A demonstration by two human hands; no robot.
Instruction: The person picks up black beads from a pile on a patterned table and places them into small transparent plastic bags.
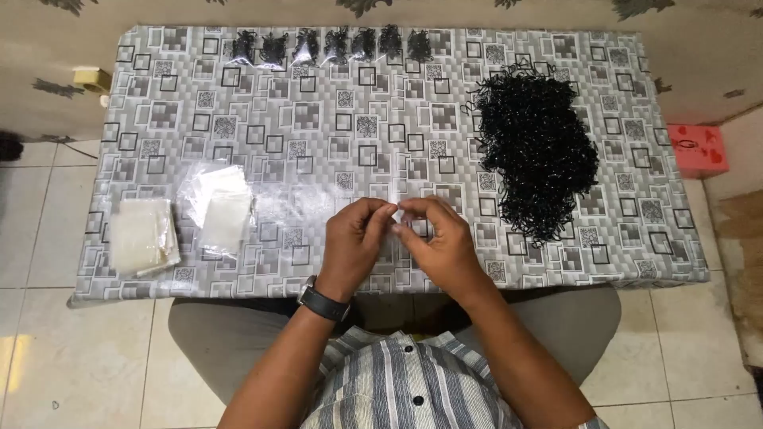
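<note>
Where the table [159, 79] meets the wall at far left, a small yellowish block [92, 77] sits on the floor edge, and a dark shape [9, 146] lies lower on the tiles. On the table's left part lie a flat stack of clear bags [143, 236] and, just beside it to the right, a looser heap of clear bags [220, 202], crumpled and partly open; both are well apart from the hands. Along the far edge runs a row of seven small filled bags [334, 44], each clear with black contents, set side by side. Near the front edge at the middle, the left hand [354, 241], with a black watch [324, 303] on its wrist, and the right hand [439, 240] meet fingertip to fingertip, each pinching a small clear bag [396, 213] between thumb and fingers; the bag is thin and hard to make out, held just above the patterned cloth. Open table lies between the hands and the far row, with nothing in the way. To the right spreads a large pile of black pieces [536, 155], near the right hand but not touching it. Beyond the table's right edge a red box [698, 149] sits on the floor by the wall.
</note>
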